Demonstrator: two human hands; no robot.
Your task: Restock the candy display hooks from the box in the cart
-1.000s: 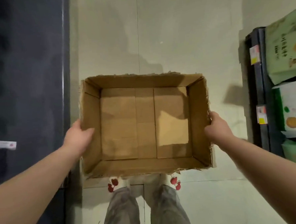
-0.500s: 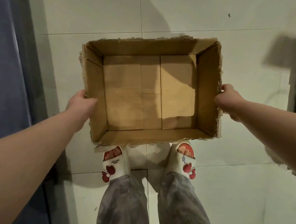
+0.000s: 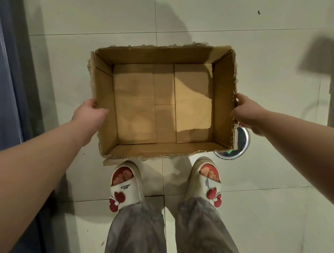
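Left hand grips the left wall of the cardboard box: thumb hooked over the rim and lying on the inner face, the other fingers on the outer side and hidden, so their spread can't be told. Right hand grips the right wall the same way from the other side: fingers curled round the outer face near the rim, one fingertip showing at the lower edge of the wall, the rest covered by the back of the hand. Both hands hold about mid-length of the side walls, arms stretched forward. The box is held roughly level in front of the person, above the tiled floor and just ahead of the feet. It is open-topped, plain brown corrugated board, with ragged, torn rim edges. Inside only its own bottom flaps show, two wide outer ones and a narrower strip between, seams visible, with a lit patch on the right flap. Below the box's near right corner a round metal-rimmed disc lies on the floor, partly covered by the box. Feet are in cream slippers with red bows, grey trousers above. A blue-grey panel runs down the left edge.
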